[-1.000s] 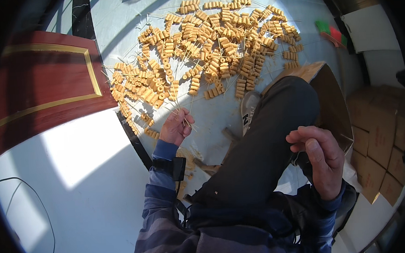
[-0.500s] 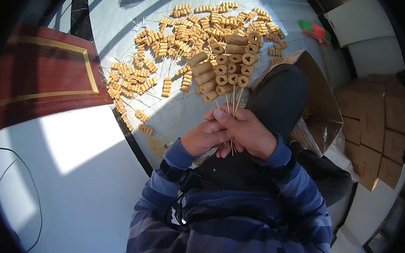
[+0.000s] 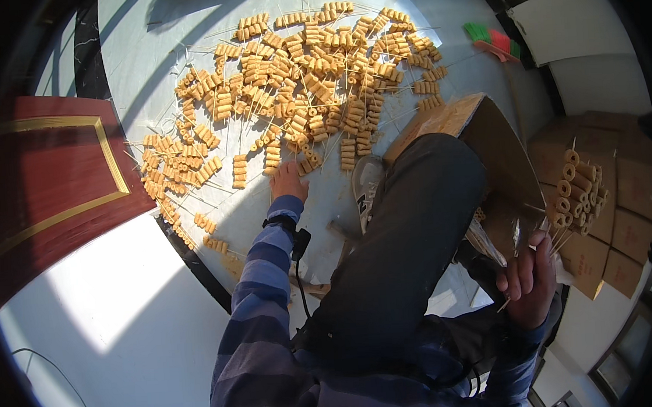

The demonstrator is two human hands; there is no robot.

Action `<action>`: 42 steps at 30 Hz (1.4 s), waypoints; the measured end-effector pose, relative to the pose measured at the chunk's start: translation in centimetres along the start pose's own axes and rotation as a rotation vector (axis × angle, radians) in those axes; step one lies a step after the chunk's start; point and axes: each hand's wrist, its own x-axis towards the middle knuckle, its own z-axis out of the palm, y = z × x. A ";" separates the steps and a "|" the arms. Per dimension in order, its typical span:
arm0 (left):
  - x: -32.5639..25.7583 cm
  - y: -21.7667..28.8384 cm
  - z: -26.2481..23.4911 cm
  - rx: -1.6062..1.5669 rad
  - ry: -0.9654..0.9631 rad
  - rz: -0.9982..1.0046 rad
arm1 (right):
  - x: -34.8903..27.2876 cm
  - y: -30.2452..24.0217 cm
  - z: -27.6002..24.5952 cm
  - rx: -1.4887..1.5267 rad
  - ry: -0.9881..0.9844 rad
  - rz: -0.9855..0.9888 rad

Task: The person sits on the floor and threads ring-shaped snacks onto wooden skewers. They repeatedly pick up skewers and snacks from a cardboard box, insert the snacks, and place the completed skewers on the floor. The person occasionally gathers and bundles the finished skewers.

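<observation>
My right hand (image 3: 527, 278) is closed round the thin sticks of a bundle of skewers (image 3: 580, 199), held out to the right beyond the cardboard box. Short, hollow golden-brown rolls are threaded along the sticks in the bundle. At the near edge of a wide pile of similar skewers (image 3: 298, 87) on the floor, my left hand (image 3: 289, 183) reaches down with fingers stretched out and thumb apart. One short skewer (image 3: 310, 161) lies right beside its fingertips; whether they touch it is hard to see.
An open cardboard box (image 3: 511, 157) stands right of my bent knee (image 3: 442, 175), with stacked cartons (image 3: 590, 256) behind it. A dark red panel with a gold border (image 3: 52, 188) lies at left. A green and red broom head (image 3: 493, 41) rests at the back right.
My hands have parted. The bundle has gone from in front of me to the far right in my right hand, while my left hand has moved left and forward to the pile.
</observation>
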 end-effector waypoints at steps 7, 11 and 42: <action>1.4 -0.1 0.3 0.025 -0.401 -0.136 | -0.8 1.5 -2.4 0.003 0.028 0.136; -2.0 -3.9 -1.2 -0.228 -0.336 -0.264 | -1.8 2.6 -1.1 -0.114 -0.014 0.217; -5.7 -7.4 6.4 -0.462 0.058 -0.386 | -2.6 5.4 -2.3 -0.284 -0.084 0.342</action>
